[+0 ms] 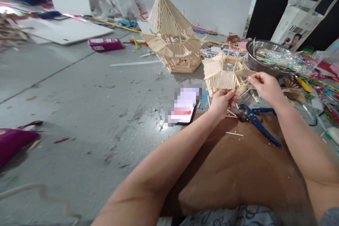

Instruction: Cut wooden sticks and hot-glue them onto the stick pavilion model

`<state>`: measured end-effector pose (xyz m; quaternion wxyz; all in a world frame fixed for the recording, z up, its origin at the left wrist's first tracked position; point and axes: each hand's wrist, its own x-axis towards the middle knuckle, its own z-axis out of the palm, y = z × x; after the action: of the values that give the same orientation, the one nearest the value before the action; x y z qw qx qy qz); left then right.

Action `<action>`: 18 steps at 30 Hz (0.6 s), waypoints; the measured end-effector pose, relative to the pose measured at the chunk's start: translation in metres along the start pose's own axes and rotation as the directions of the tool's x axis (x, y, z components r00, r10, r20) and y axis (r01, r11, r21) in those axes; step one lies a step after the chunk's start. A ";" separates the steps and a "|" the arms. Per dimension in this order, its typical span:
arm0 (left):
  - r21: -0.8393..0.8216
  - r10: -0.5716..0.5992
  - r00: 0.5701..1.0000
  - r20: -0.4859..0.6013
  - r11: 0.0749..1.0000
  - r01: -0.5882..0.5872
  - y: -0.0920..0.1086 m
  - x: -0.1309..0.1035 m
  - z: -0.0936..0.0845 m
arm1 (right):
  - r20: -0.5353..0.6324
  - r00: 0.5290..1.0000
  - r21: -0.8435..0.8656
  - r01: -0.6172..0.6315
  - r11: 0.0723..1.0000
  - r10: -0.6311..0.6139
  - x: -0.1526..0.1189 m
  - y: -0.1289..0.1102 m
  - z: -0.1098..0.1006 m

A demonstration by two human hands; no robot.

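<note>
A low pavilion model (221, 79) of thin wooden sticks stands in front of me, with slatted roof panels round an open middle. My left hand (224, 101) is closed at its front corner, thumb and fingers pinching the lower roof edge. On the right side, my right hand (265, 85) is closed in a pinch against a small roof panel (246, 72); whatever lies between those fingertips is too small to make out. Blue-handled cutting pliers (258, 123) lie below the hands on a brown sheet (233, 169), with a loose stick (234, 134) close by.
Behind stands a taller stick pagoda (172, 42) with a pointed roof. A lit phone (184, 106) lies left of my left hand. At right, a metal bowl (250, 54) holds bagged sticks near a white tote bag (296, 21). A magenta device (105, 44) sits farther left.
</note>
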<state>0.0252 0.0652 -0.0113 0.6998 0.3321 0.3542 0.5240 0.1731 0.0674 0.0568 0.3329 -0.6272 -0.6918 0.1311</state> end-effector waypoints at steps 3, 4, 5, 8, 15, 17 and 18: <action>0.013 0.014 1.000 0.000 1.000 -0.014 -0.002 -0.006 -0.003 | -0.085 0.988 -0.177 -0.144 0.974 0.131 -0.026 0.035 -0.033; 0.030 0.019 1.000 0.007 0.999 -0.020 -0.004 -0.008 -0.003 | -0.136 0.975 -0.280 -0.208 0.937 0.176 -0.034 0.049 -0.043; 0.051 0.027 1.000 0.009 0.998 -0.028 -0.005 -0.010 -0.003 | -0.163 0.960 -0.392 -0.274 0.878 0.227 -0.042 0.063 -0.051; 0.117 0.052 0.999 -0.004 0.992 -0.052 -0.011 -0.016 -0.001 | -0.144 0.898 -0.637 -0.406 0.655 0.416 -0.058 0.101 -0.066; 0.300 0.182 0.981 0.061 0.934 -0.192 -0.015 -0.029 0.004 | -0.049 0.809 -0.663 -0.465 0.587 0.586 -0.059 0.148 -0.057; 0.336 0.189 0.978 0.086 0.919 -0.207 -0.015 -0.030 0.004 | -0.061 0.788 -0.535 -0.544 0.646 0.612 -0.057 0.157 -0.055; 0.347 0.188 0.978 0.094 0.914 -0.209 -0.015 -0.030 0.004 | -0.059 0.779 -0.472 -0.573 0.670 0.624 -0.057 0.160 -0.054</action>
<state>0.0299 0.0320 -0.0171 0.5815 0.5026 0.3866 0.5096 0.3316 0.0292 -0.0153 0.0734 -0.8717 -0.4747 0.0972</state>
